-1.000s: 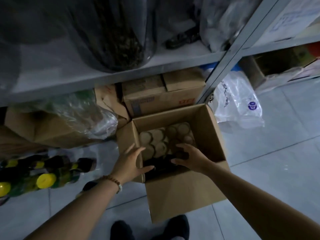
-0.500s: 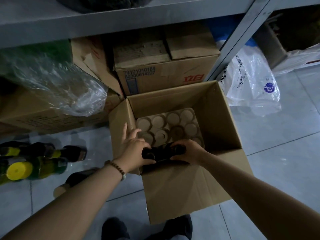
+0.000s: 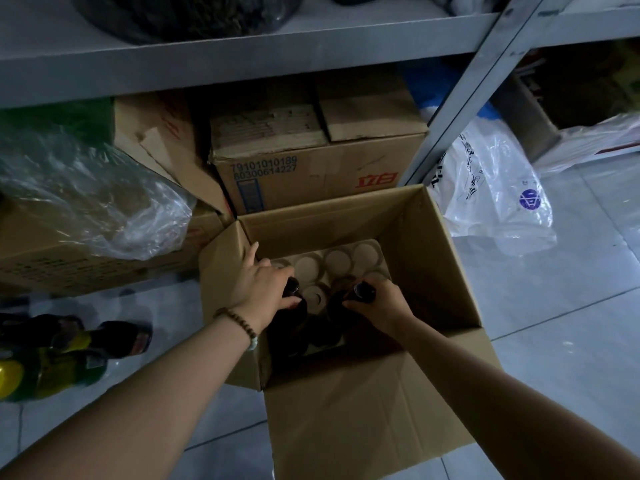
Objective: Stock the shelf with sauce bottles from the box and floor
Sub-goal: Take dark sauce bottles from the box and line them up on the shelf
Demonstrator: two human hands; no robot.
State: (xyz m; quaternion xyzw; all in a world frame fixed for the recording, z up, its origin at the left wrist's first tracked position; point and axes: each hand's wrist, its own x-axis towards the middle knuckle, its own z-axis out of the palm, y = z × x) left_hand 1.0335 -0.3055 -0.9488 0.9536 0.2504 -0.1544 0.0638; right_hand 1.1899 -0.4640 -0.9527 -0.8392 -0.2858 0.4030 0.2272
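Note:
An open cardboard box (image 3: 446,265) stands on the tiled floor below the grey metal shelf (image 3: 242,60). Inside it lies a cardboard tray with round holes (image 3: 337,263) and several dark sauce bottles at the near side. My left hand (image 3: 263,285) grips the neck of one dark bottle (image 3: 294,306). My right hand (image 3: 379,306) grips the capped neck of another dark bottle (image 3: 363,292). More bottles with yellow caps (image 3: 45,365) lie on the floor at the left.
Closed cartons (image 3: 311,161) sit under the shelf behind the box. Crumpled clear plastic (image 3: 79,199) covers a carton at the left. A white plastic bag (image 3: 491,188) lies right of the shelf's upright post (image 3: 460,95). Dark bagged goods sit on the shelf.
Both hands reached down into the box and closed round bottle necks. The two bottles now stand apart and sit a little higher in the box. The view moved closer.

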